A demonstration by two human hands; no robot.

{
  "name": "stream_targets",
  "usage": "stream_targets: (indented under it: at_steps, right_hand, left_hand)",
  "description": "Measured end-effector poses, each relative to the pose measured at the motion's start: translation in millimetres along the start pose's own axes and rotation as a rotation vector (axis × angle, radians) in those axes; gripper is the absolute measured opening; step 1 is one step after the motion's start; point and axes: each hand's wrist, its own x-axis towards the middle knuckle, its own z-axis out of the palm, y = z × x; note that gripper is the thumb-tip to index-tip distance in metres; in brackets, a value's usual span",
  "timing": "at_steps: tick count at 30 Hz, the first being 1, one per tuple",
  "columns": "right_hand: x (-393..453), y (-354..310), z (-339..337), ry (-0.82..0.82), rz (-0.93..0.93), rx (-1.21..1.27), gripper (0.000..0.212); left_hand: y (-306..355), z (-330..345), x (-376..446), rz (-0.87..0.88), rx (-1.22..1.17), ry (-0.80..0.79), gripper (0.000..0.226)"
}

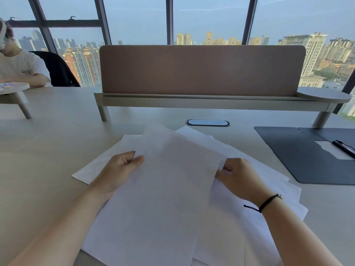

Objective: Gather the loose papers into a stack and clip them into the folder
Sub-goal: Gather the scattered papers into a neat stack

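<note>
Several loose white papers [249, 198] lie fanned out and overlapping on the desk in front of me. One top sheet [169, 179] is lifted and tilted above them. My left hand [119, 169] pinches its left edge between thumb and fingers. At its right edge my right hand [236, 177], with a black cord bracelet on the wrist, grips it with fingers curled under. A dark open folder [299, 154] lies flat at the right, with a black clip [343, 148] over a white sheet inside it.
A brown divider screen [201, 70] on a raised shelf stands across the back of the desk [48, 150]. A cable grommet [207, 122] sits just beyond the papers. Another person sits at the far left by a small round stand [13, 88].
</note>
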Motion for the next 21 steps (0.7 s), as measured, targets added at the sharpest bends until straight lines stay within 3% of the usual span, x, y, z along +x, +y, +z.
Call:
stream_targets:
  at_steps: [6,11,16,19,21]
  right_hand:
    - [-2.3,-4.7,-12.0,-0.136,-0.002,0.139,0.039]
    - [1.1,-1.2,-9.6,-0.029,0.016,0.202,0.045]
    - [2.1,-2.1,-0.8,0.073,0.104,0.384,0.032]
    - [0.4,-6.4,5.3,0.060,0.108,0.419,0.031]
    - [0.2,-7.5,4.9,0.043,0.112,0.424,0.029]
  left_hand:
    - [-12.6,-16.4,10.8,0.015,-0.006,0.089,0.034]
    - [-8.6,-17.6,11.1,-0.052,-0.214,0.203,0.021]
    - [-9.9,-6.2,10.6,0.001,-0.172,0.097,0.026]
    - [-8.2,-3.0,7.7,0.074,-0.073,-0.021,0.047]
    - [-6.7,-3.4,6.3,0.118,0.021,-0.041,0.038]
